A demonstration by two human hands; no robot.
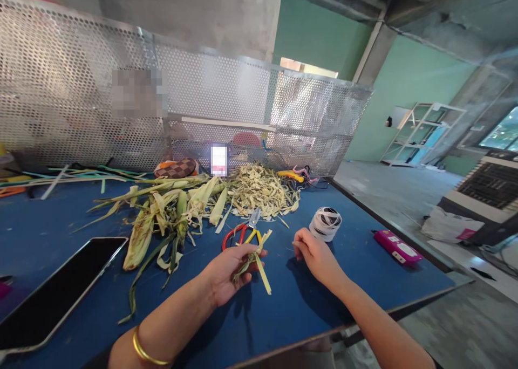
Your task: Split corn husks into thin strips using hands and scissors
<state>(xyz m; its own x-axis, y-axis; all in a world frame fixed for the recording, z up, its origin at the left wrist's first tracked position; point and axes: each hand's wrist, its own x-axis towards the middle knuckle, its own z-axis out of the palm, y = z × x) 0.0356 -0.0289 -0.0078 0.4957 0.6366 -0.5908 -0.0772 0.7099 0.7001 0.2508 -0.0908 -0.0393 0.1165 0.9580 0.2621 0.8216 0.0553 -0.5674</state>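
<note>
My left hand (230, 272) is closed around a small bundle of corn husk strips (259, 261), whose yellow-green ends stick out past the fingers. My right hand (313, 255) is held in a pinch just to the right, fingers together on something too thin to name. Red-handled scissors (238, 232) lie on the blue table (283, 309) just beyond my left hand. A spool of white tape or thread (326, 223) stands just beyond my right hand.
Whole corn husks (162, 218) and a heap of shredded husk strips (261, 191) lie at mid-table. A dark tablet (56, 293) sits front left, a pink phone-like object (399, 247) at the right edge. A perforated metal screen (182, 88) walls the far side.
</note>
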